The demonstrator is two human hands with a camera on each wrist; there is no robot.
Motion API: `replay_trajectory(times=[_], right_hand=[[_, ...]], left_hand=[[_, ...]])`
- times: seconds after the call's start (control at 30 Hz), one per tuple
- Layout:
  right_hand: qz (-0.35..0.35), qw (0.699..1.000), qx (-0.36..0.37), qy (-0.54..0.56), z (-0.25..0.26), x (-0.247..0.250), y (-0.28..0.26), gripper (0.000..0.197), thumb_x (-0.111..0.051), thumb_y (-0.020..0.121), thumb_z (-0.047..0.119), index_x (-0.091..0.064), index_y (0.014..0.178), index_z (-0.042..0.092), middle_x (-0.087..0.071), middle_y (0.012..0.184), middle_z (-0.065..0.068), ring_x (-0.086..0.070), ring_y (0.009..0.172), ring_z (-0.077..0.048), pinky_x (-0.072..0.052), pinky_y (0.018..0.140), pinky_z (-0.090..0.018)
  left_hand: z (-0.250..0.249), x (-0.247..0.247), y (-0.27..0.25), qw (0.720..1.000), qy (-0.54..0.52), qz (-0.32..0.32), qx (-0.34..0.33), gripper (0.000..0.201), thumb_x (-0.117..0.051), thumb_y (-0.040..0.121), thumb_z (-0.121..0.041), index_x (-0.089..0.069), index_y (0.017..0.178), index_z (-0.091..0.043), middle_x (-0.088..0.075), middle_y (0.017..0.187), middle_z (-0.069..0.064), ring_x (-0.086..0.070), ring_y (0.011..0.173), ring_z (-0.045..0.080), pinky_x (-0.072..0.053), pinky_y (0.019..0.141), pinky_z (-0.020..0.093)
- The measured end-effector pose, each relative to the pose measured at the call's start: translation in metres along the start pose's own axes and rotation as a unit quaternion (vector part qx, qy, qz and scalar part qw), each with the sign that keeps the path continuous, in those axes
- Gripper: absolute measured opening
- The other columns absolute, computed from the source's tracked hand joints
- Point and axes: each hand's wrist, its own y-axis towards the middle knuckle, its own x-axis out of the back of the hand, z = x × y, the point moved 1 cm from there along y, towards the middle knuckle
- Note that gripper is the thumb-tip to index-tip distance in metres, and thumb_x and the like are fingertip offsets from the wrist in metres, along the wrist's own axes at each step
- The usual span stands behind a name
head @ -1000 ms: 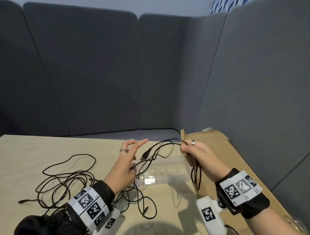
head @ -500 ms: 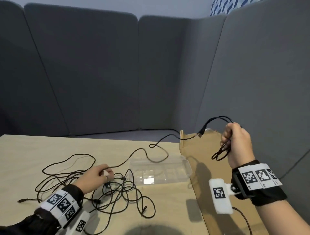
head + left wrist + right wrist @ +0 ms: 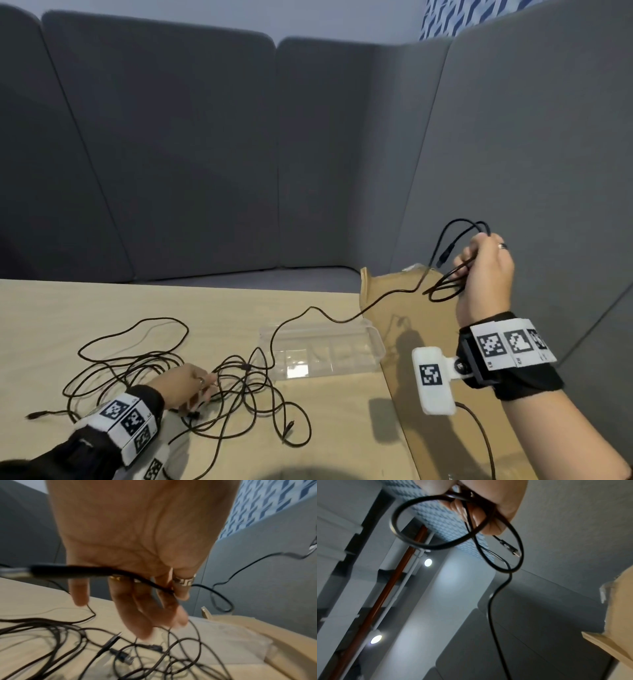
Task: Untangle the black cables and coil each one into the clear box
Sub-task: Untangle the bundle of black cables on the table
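A few loops of one black cable (image 3: 445,291) are gripped in the raised right hand (image 3: 486,274), well above the bench (image 3: 325,428). The cable's free length is draped across the clear box (image 3: 322,349) down to the tangle (image 3: 233,387), on which the left hand (image 3: 185,385) is rested.

text: none legible | wrist bands (image 3: 510,344): square coded markers only

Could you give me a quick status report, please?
Right hand grips coiled cable loops, raised. Left hand pinches a strand in the tangle. Clear box empty.
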Motion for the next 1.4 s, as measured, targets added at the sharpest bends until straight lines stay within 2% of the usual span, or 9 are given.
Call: replay_trajectory(times=[0.13, 0.27, 0.43, 0.6, 0.73, 1.03, 1.1, 1.23, 1.4], right_hand=[[0.063, 0.998, 0.009, -0.001, -0.004, -0.007, -0.011, 0.033, -0.037, 0.093, 0.006, -0.031, 0.064, 0.021, -0.035, 0.046, 0.014, -0.030, 0.044, -0.005, -0.028, 0.041, -0.016], [0.074, 0.995, 0.033, -0.053, -0.010, 0.008, -0.008, 0.036, -0.042, 0.090, 0.013, -0.043, 0.056, 0.026, -0.038, 0.055, 0.010, -0.033, 0.051, -0.009, -0.027, 0.045, -0.020], [0.237, 0.960, 0.045, -0.143, -0.032, -0.012, -0.056, 0.029, -0.049, 0.093, 0.018, -0.049, 0.064, 0.023, -0.038, 0.059, 0.006, -0.035, 0.053, -0.006, -0.030, 0.048, -0.016], [0.484, 0.809, 0.116, -0.313, -0.069, -0.057, -0.129, 0.025, -0.047, 0.087, 0.043, -0.056, 0.080, 0.020, -0.054, 0.074, 0.002, -0.047, 0.072, -0.010, -0.041, 0.069, -0.029], [0.553, 0.667, 0.137, -0.480, -0.087, -0.082, -0.153, 0.054, -0.058, 0.079, 0.057, -0.051, 0.119, 0.022, -0.041, 0.107, 0.007, -0.032, 0.103, -0.013, -0.028, 0.091, -0.033], [0.475, 0.842, 0.018, -0.256, -0.151, -0.080, -0.159, 0.033, -0.051, 0.083, 0.057, -0.041, 0.113, 0.044, -0.036, 0.118, 0.017, -0.041, 0.111, 0.000, -0.036, 0.098, -0.022], [0.538, 0.751, -0.028, -0.381, -0.186, -0.071, -0.162, 0.043, -0.053, 0.087, 0.051, -0.041, 0.126, 0.036, -0.034, 0.132, 0.008, -0.039, 0.124, -0.012, -0.035, 0.106, -0.036], [0.671, 0.462, -0.009, -0.580, -0.233, -0.044, -0.174, 0.077, -0.061, 0.085, 0.038, -0.014, 0.146, 0.038, -0.017, 0.155, 0.006, -0.026, 0.138, -0.031, -0.031, 0.110, -0.049], [0.689, 0.309, 0.011, -0.655, -0.246, 0.001, -0.162, 0.064, -0.066, 0.075, 0.009, -0.042, 0.132, 0.025, -0.038, 0.130, -0.006, -0.051, 0.113, -0.037, -0.048, 0.090, -0.043]], left_hand=[[-0.018, -0.003, 0.000, 0.975, -0.216, 0.037, -0.045, 0.023, -0.038, 0.099, -0.007, -0.059, 0.106, -0.013, -0.071, 0.075, 0.013, -0.059, 0.041, 0.020, -0.041, 0.041, 0.022], [-0.040, -0.006, -0.015, 0.897, -0.436, 0.026, -0.069, 0.018, -0.041, 0.093, 0.007, -0.049, 0.082, -0.005, -0.065, 0.098, 0.018, -0.044, 0.041, 0.013, -0.034, 0.037, 0.019], [-0.078, -0.007, -0.042, 0.783, -0.594, 0.175, -0.057, 0.025, -0.055, 0.080, -0.030, -0.043, 0.062, -0.017, -0.067, 0.107, 0.020, -0.062, 0.064, 0.024, -0.050, 0.059, 0.032], [-0.115, -0.017, -0.061, 0.720, -0.622, 0.251, -0.181, 0.044, -0.074, 0.069, -0.048, -0.057, 0.080, -0.009, -0.062, 0.108, 0.020, -0.063, 0.093, 0.036, -0.054, 0.074, 0.052], [-0.117, 0.000, -0.064, 0.779, -0.581, 0.092, -0.219, 0.020, -0.069, 0.080, -0.016, -0.051, 0.077, -0.009, -0.052, 0.091, 0.016, -0.060, 0.085, 0.023, -0.052, 0.069, 0.038], [-0.068, 0.069, -0.077, 0.782, -0.568, -0.137, -0.217, 0.039, -0.040, 0.095, -0.005, -0.028, 0.063, -0.023, -0.053, 0.060, 0.001, -0.046, 0.045, 0.011, -0.034, 0.043, 0.020], [-0.053, 0.085, -0.076, 0.777, -0.570, -0.175, -0.202, 0.040, -0.041, 0.096, -0.012, -0.029, 0.059, -0.024, -0.039, 0.052, -0.004, -0.038, 0.042, 0.009, -0.033, 0.040, 0.018], [-0.020, 0.119, -0.069, 0.759, -0.565, -0.270, -0.176, 0.037, -0.044, 0.096, -0.030, -0.025, 0.064, -0.025, -0.025, 0.044, -0.010, -0.029, 0.035, 0.006, -0.030, 0.038, 0.014], [0.020, 0.132, -0.041, 0.799, -0.448, -0.388, -0.106, 0.035, -0.037, 0.098, -0.030, -0.028, 0.065, -0.022, -0.032, 0.047, -0.005, -0.030, 0.040, 0.010, -0.029, 0.044, 0.020]])
